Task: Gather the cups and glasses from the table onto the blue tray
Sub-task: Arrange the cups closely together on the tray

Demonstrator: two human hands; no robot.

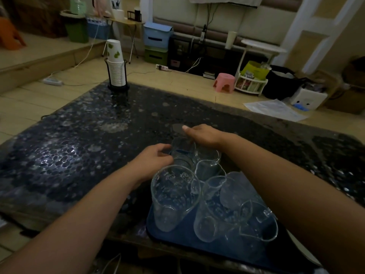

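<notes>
Here, both hands' fingers grasping one glass (182, 153) over blue tray (177, 237), white markings unreadable

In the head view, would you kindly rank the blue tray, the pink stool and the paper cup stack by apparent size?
1. blue tray, largest, though nearest the camera.
2. paper cup stack.
3. pink stool, smallest, but farthest away, so unsure.

Blue tray (158, 232) far end hidden behind glasses; right hand (205, 135) fingertips hidden.
</notes>
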